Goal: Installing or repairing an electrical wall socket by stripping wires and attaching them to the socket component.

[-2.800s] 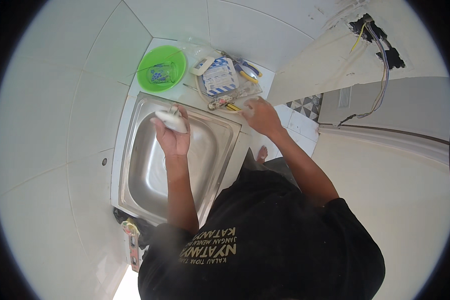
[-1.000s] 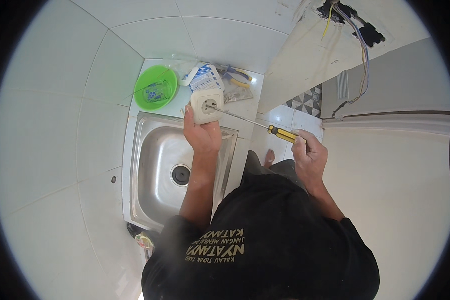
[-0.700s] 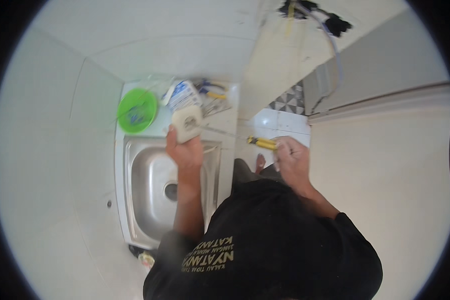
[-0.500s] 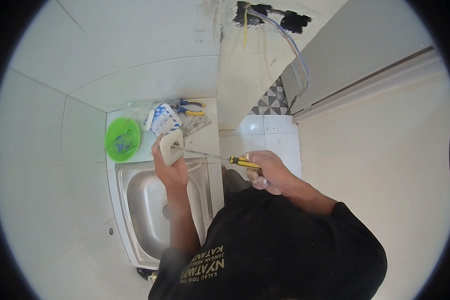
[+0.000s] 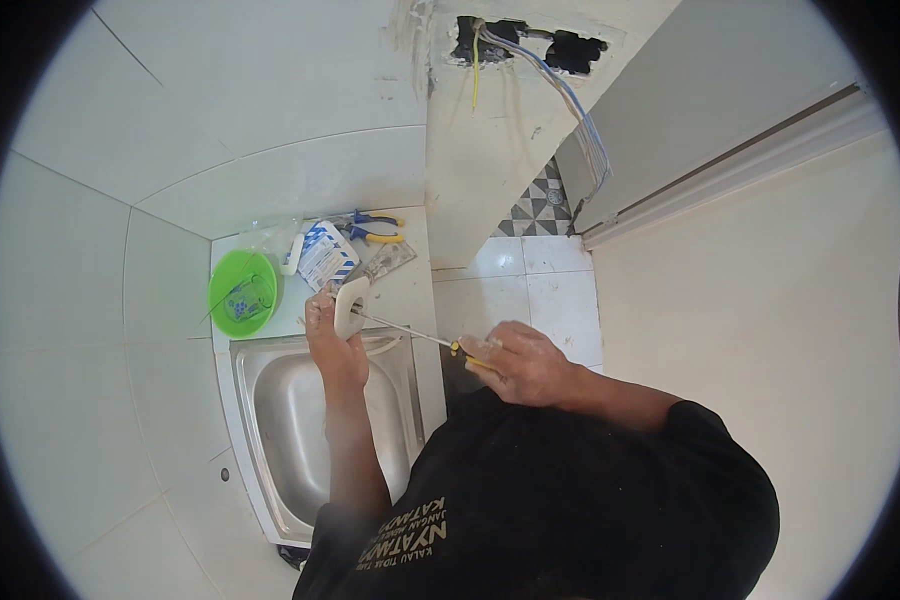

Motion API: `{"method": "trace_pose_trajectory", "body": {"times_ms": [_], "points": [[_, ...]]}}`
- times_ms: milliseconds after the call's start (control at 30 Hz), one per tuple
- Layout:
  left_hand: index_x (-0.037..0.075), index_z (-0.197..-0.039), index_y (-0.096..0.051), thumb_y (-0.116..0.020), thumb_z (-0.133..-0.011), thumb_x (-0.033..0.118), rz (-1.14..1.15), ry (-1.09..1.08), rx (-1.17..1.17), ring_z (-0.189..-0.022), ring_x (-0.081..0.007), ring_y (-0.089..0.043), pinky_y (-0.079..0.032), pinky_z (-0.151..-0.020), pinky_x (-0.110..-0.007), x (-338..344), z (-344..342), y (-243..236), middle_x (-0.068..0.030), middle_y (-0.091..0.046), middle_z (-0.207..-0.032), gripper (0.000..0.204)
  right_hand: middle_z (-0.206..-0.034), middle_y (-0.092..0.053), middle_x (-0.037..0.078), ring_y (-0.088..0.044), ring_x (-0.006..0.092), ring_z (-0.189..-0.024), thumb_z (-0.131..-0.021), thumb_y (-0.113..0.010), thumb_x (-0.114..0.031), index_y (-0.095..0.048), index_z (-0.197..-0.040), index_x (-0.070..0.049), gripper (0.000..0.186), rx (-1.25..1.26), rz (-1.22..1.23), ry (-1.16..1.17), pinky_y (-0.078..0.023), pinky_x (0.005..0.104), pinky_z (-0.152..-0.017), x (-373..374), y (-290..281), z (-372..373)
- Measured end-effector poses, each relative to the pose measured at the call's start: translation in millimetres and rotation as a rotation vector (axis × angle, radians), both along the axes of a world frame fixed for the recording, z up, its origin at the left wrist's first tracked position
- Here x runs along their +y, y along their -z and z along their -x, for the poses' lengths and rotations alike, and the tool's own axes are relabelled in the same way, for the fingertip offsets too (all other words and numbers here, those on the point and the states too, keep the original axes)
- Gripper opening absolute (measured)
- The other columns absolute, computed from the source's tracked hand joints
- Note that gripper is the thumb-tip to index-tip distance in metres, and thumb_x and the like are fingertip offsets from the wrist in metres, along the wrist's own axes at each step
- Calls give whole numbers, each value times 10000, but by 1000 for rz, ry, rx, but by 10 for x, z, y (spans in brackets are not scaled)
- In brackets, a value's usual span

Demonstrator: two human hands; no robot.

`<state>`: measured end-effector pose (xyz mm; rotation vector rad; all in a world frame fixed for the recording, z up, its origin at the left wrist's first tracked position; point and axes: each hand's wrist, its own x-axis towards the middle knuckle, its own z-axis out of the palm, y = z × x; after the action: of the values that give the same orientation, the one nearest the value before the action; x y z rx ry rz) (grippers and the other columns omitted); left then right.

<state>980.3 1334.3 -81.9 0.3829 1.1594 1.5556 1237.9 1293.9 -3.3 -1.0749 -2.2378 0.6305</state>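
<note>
My left hand (image 5: pixel 332 332) is closed round a white wall socket (image 5: pixel 345 300), held above the sink's far edge with its round recess turned to the right. A screwdriver (image 5: pixel 457 349) with a yellow and black handle is gripped in my right hand (image 5: pixel 528 366). Its long thin shaft slants up to the left, and the tip reaches into the socket's recess. What the tip touches inside is too small to make out. White dust marks the fingers of both hands.
Beneath my left forearm is a steel sink (image 5: pixel 290 400). On the counter behind it are a green bowl (image 5: pixel 215 295), a blue-and-white package (image 5: pixel 328 255), pliers (image 5: pixel 375 236) and a clear packet (image 5: pixel 390 260). Loose wires (image 5: pixel 580 110) hang from wall openings (image 5: pixel 575 52).
My right hand has turned over the screwdriver's handle, now covering more of it, and the shaft slants more steeply. The socket has turned more edge-on. The whole view has shifted slightly.
</note>
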Motion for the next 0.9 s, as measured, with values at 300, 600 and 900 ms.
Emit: {"method": "trace_pose_trajectory", "body": {"times_ms": [300,600,900], "points": [[6,-1258,-502,-417,-1016,182,-244,-101,-172,-1150,-237,-533,-416,-1024,-389,6,43,-24,-106,-558,-1194,311,-707,-633,132,-616,275,-644,-843,-659,-89,-625,-942,-20,126,58,521,165,-496,366,-583,172,-368,108],[16,-1279,-498,-358,-1021,190,-120,47,-496,-1115,-274,-560,-456,-963,-410,-29,3,-42,-130,-566,-1223,341,-922,-606,136,-621,228,-708,-808,-636,20,-634,-980,-16,176,65,18,139,-511,335,-617,204,-814,331],[-26,-1289,-481,-390,-993,177,-97,-20,-553,-1115,-315,-556,-458,-964,-452,-82,-12,-21,-176,-560,-1230,370,-877,-634,170,-659,325,-776,-837,-656,-71,-611,-986,-25,163,149,39,-138,-507,409,-616,453,-735,303]]}}
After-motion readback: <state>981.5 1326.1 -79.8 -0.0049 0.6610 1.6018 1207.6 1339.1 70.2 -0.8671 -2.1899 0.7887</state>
